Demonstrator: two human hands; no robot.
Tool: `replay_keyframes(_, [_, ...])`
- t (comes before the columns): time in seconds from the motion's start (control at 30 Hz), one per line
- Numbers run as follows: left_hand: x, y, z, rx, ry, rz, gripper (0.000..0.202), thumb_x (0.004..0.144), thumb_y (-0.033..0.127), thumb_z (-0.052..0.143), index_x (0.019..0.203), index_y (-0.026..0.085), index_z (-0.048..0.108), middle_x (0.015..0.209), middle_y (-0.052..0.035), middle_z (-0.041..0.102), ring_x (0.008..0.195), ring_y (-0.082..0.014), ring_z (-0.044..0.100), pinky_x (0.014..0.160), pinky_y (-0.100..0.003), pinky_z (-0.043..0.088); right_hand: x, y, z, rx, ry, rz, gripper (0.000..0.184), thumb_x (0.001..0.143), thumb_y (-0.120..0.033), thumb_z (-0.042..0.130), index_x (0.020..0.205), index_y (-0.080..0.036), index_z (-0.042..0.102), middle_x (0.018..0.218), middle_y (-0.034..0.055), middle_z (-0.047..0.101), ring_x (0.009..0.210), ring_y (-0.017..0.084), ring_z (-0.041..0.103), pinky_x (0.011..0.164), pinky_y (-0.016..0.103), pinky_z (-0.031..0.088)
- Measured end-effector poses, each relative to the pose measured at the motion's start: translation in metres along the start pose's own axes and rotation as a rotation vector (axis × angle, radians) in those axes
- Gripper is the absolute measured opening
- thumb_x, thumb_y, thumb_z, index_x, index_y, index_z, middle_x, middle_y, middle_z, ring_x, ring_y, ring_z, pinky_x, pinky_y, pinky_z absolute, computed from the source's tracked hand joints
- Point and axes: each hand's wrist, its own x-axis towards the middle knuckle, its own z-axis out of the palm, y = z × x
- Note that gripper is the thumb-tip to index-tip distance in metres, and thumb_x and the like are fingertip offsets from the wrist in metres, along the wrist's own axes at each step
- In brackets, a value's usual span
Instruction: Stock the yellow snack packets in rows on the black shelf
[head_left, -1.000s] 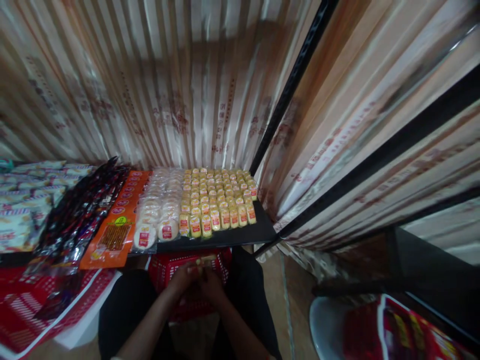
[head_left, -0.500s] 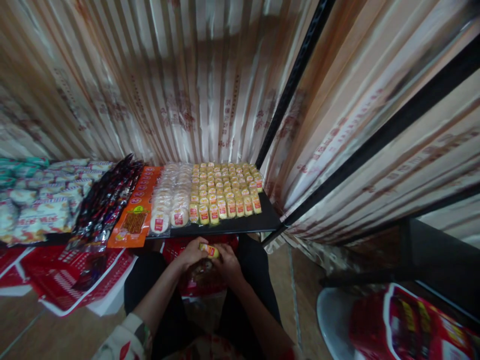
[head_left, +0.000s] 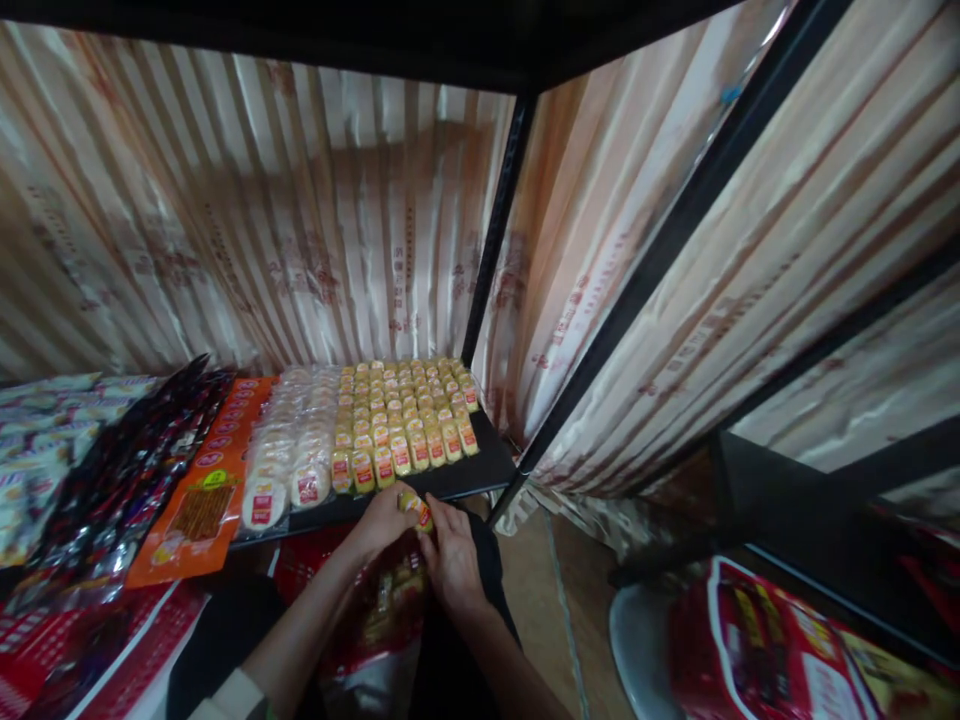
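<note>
Between both hands is a small yellow wrapped snack cake (head_left: 417, 510) with a red label, held just in front of the shelf edge. My left hand (head_left: 384, 522) grips it from the left, and my right hand (head_left: 451, 555) closes on its right side. Rows of similar yellow snack cakes (head_left: 405, 430) stand on the black shelf (head_left: 487, 455) behind them. To their left lie round white packaged cakes (head_left: 292, 455) in clear wrap. Below my hands, between the knees, a red basket (head_left: 300, 560) holds more yellow packets, partly hidden by my arms.
An orange snack bag (head_left: 199, 480), dark shiny packets (head_left: 127, 470) and white packets (head_left: 45, 440) fill the shelf's left part. A slanting black post (head_left: 600, 350) rises at the shelf's right corner. Lower right, a red package (head_left: 757, 640) sits by a grey stool (head_left: 637, 640).
The camera view has swung up and to the right, so the shelf appears lower and further left. Both hands still hold the snack cake, which is now tilted differently.
</note>
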Motion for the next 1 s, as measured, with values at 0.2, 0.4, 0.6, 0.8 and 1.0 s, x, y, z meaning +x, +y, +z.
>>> replay_keyframes(0.2, [0.015,0.030,0.023,0.159,-0.026,0.069,0.016,0.067,0.014,0.054,0.082,0.018,0.057,0.069,0.0042,0.055,0.067,-0.0107,0.050,0.060,-0.019,0.038,0.011,0.022,-0.017,-0.056,0.095,0.037,0.041,0.083,-0.025,0.051,0.123,-0.020,0.055,0.110,0.0088,0.062,0.104,0.024,0.052,0.092,0.039,0.045])
replay_keyframes(0.4, [0.038,0.061,0.044,0.341,-0.045,0.191,0.021,0.072,0.019,0.054,0.092,0.017,0.059,0.080,0.0004,0.062,0.073,-0.0127,0.054,0.066,-0.022,0.040,0.033,0.048,-0.030,-0.069,0.144,0.112,0.040,0.083,-0.025,0.050,0.120,-0.015,0.056,0.107,0.0114,0.064,0.099,0.025,0.055,0.088,0.039,0.046])
replay_keyframes(0.6, [0.068,0.092,0.065,0.326,-0.007,0.278,0.024,0.079,0.023,0.051,0.101,0.017,0.058,0.089,-0.0031,0.065,0.083,-0.0152,0.058,0.075,-0.024,0.044,0.065,0.076,-0.038,-0.062,0.284,0.120,0.042,0.082,-0.022,0.044,0.122,-0.016,0.054,0.111,0.0116,0.062,0.103,0.025,0.054,0.090,0.041,0.045])
replay_keyframes(0.8, [0.100,0.103,0.084,0.331,0.096,0.303,0.041,0.078,0.012,0.046,0.120,0.014,0.049,0.110,-0.0096,0.062,0.102,-0.0174,0.056,0.092,-0.027,0.043,0.101,0.106,-0.033,-0.021,0.343,0.187,0.043,0.082,-0.025,0.040,0.121,-0.012,0.052,0.111,0.0157,0.061,0.104,0.025,0.055,0.091,0.040,0.045])
replay_keyframes(1.0, [0.118,0.107,0.094,0.459,0.104,0.414,0.046,0.079,0.010,0.037,0.124,0.012,0.048,0.119,-0.0134,0.057,0.109,-0.0207,0.053,0.097,-0.031,0.041,0.129,0.124,-0.025,0.064,0.338,0.247,0.049,0.084,-0.029,0.034,0.123,-0.003,0.049,0.112,0.0216,0.060,0.104,0.026,0.057,0.090,0.041,0.045])
